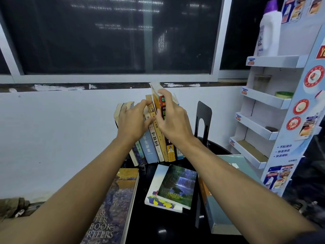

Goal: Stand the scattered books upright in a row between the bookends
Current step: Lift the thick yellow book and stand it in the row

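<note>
Right hand (173, 118) pinches an orange-edged book (155, 97) at its top, the book sticking up above the row of upright books (153, 141); left hand (133, 120) rests open-fingered against the row's left half, fingertips at the gap beside the held book; black bookend (203, 118) stands just right of the right hand; nearer than both hands, a waterfall-cover book (177, 185) lies flat on a white one (156, 189); a big art book (116, 205) lies under the left forearm.
</note>
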